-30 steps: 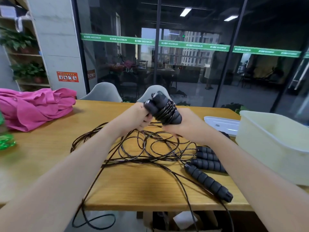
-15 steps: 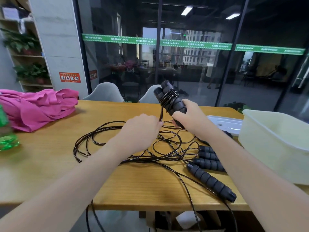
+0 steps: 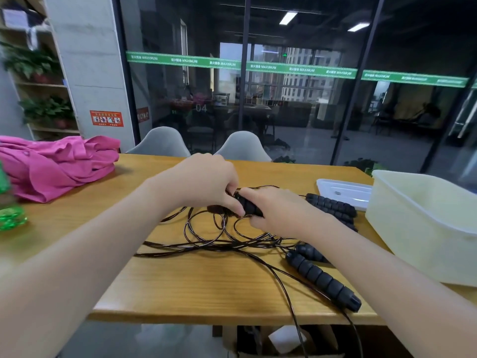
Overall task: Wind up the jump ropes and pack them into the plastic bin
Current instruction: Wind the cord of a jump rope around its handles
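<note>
Left hand: the left hand (image 3: pixel 204 182) hovers low over the middle of the desk (image 3: pixel 206 285), fingers (image 3: pixel 236 206) curled down, pinching the wound bundle (image 3: pixel 245 205).
Right hand: the right hand (image 3: pixel 280 211) grips the same bundle from the right side, thumb along the top, fingers wrapped under.
Wound bundle: ribbed black foam handles with thin cord coiled round them, mostly hidden between the two hands.
Loose cord: glossy dark cord (image 3: pixel 206 236) sprawls in loops under the hands and trails off the near edge.
Spare handles: one knobbly foam handle (image 3: pixel 322 280) lies toward the near right corner; another pair (image 3: pixel 333 208) lies beside the lid.
Plastic bin: a milky, translucent rectangular bin (image 3: pixel 423 228) sits at the right edge, open-topped.
Lid: a flat white lid (image 3: pixel 343 192) lies just left of the bin.
Cloth: crumpled pink fabric (image 3: pixel 54 166) is heaped at the far left corner.
Bottle: a blurred green plastic bottle (image 3: pixel 10 215) stands at the left edge.
</note>
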A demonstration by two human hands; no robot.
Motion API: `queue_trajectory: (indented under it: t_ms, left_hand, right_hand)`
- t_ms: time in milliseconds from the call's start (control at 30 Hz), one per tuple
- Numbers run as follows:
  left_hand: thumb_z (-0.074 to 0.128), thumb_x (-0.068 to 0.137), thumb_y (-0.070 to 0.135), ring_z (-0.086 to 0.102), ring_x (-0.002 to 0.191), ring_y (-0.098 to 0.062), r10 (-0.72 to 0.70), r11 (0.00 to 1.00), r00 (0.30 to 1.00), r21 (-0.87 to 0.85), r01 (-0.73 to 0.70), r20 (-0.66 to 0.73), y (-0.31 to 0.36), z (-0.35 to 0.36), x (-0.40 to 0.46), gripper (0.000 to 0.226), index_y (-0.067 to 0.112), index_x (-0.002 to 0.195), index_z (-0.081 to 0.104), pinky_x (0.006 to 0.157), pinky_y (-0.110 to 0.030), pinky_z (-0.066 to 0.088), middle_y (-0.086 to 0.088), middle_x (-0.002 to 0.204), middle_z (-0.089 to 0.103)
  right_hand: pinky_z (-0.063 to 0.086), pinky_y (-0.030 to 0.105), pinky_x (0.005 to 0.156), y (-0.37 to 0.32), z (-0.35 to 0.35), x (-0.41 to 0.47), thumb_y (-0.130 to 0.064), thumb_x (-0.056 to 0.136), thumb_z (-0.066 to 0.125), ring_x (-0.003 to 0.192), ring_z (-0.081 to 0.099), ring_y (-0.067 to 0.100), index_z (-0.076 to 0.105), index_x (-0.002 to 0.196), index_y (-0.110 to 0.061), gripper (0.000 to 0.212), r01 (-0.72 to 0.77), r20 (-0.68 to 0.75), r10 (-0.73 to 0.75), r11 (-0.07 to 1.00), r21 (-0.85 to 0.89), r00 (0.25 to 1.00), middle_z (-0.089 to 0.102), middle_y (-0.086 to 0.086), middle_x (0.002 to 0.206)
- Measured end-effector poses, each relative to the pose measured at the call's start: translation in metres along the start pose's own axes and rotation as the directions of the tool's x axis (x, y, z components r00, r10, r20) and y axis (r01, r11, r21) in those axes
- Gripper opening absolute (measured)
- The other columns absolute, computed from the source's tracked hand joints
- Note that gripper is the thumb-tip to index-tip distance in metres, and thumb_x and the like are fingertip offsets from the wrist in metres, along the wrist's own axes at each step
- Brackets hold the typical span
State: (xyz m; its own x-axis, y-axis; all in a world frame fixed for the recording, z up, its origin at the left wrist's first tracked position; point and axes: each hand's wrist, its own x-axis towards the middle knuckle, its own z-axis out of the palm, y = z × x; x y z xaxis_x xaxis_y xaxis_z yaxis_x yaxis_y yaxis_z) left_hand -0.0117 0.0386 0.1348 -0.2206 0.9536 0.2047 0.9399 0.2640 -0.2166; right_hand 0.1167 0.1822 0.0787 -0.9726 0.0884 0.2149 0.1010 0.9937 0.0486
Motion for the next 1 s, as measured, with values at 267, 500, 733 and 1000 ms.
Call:
queue_trajectory:
  t_ms: [267,500,733,1000]
  left_hand:
    - [0.074,0.062,0.080,0.034,0.052,-0.011,0.104,0.833,0.992,-0.550,-0.048,0.072,-0.024,0.003,0.019,0.069,0.016,0.052,0.051,0.056,-0.030,0.032,0.005,0.052,0.034]
    - [0.056,0.103,0.042,0.053,0.039,0.003,-0.250,0.441,0.960,-0.868,0.229,0.126,-0.025,0.041,0.038,0.043,0.023,0.065,0.053,0.055,-0.018,0.049,0.015,0.042,0.055]
    - [0.037,0.111,0.032,0.040,0.044,-0.011,-0.284,0.441,0.958,-0.882,0.166,0.039,0.016,0.055,0.018,0.048,0.019,0.066,0.045,0.039,-0.020,0.035,0.004,0.055,0.043]
    - [0.027,0.111,0.045,0.062,0.073,-0.022,-0.360,0.771,0.930,-0.586,0.248,-0.080,0.046,0.054,-0.009,0.053,0.014,0.084,0.060,0.074,-0.040,0.054,0.000,0.073,0.063]
  right_hand:
    - [0.044,0.027,0.062,-0.006,-0.021,-0.021,-0.015,0.091,0.060,0.065,0.053,0.007,0.056,0.108,-0.036,0.028,0.033,0.162,-0.102,0.923,0.384,0.981,0.059,-0.008,0.076]
    - [0.054,0.054,0.072,-0.005,-0.026,-0.029,-0.010,0.093,0.068,0.078,0.061,0.035,0.059,0.107,-0.018,0.019,0.061,-0.043,-0.042,0.675,0.735,0.998,0.066,0.012,0.090]
    - [0.062,0.032,0.076,0.007,-0.031,-0.018,-0.007,0.092,0.074,0.076,0.068,0.010,0.054,0.117,-0.010,0.032,0.031,-0.202,0.300,0.492,0.870,0.932,0.072,0.019,0.104]
    - [0.054,0.017,0.069,0.029,-0.001,0.010,-0.014,0.095,0.073,0.084,0.067,0.011,0.056,0.109,-0.023,0.024,-0.062,-0.316,0.455,0.643,0.763,0.832,0.066,-0.004,0.096]
